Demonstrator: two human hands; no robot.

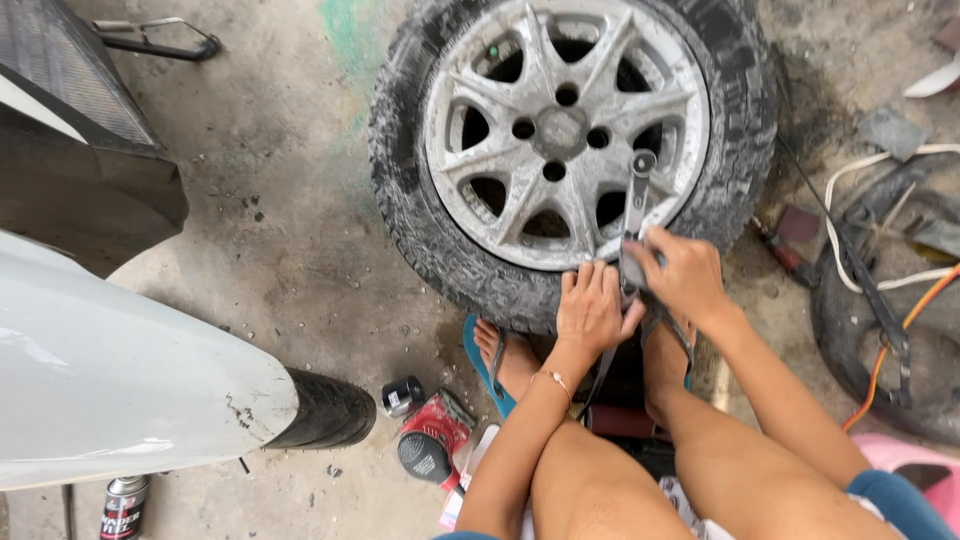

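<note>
A car wheel lies flat on the concrete, its dirty silver alloy rim (560,130) ringed by a black tyre (420,210). A flat grey metal lever tool (637,195) stands against the rim's near right edge. My right hand (680,275) grips the tool's lower end. Just left of it, my left hand (592,308) presses flat on the tyre's near sidewall, fingers together, holding nothing. My bare legs and feet in blue sandals (480,360) sit just below the tyre.
A white car body (110,380) with a tyre (325,410) fills the lower left. Small cans and a red-capped container (430,435) lie by my left foot. An old tyre (870,330), hoses and cables (880,280) clutter the right.
</note>
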